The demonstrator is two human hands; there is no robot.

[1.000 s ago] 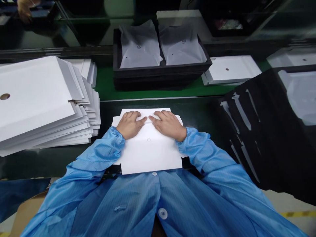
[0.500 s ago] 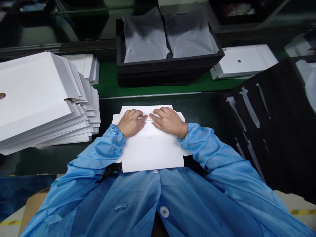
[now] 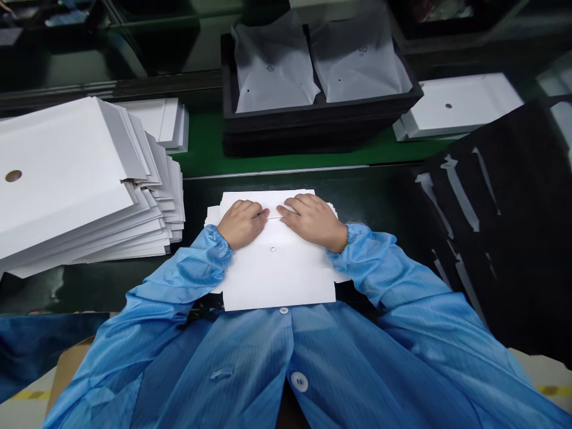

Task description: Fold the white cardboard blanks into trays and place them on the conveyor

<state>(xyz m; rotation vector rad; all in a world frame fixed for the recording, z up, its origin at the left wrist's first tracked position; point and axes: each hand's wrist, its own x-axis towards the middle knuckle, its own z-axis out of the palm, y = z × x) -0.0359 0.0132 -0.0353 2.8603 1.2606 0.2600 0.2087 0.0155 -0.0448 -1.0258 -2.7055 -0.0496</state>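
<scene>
In front of my body lies a flat white cardboard box blank [image 3: 277, 277] with a small round hole near its middle and a crease across its upper part. My left hand [image 3: 243, 223] is on the left end of that crease, fingers bent and thumb drawn in, gripping the card there. On the right end, my right hand [image 3: 313, 220] holds the same crease with its fingers curled and its thumb pointing inward. The fingertips are partly hidden. Edges of more white card show beneath the blank at both sides.
A tall, uneven stack of white box blanks [image 3: 62, 167] stands at the left. Behind the work is a black tray [image 3: 308, 128] holding two translucent bags [image 3: 272, 71]. White boxes [image 3: 465, 110] lie at the back right, and a large black foam piece [image 3: 513, 238] rises on the right.
My thumbs and fingers have closed in more along the crease, where they were spread wider before. The blank stays in place; the whole view has shifted slightly.
</scene>
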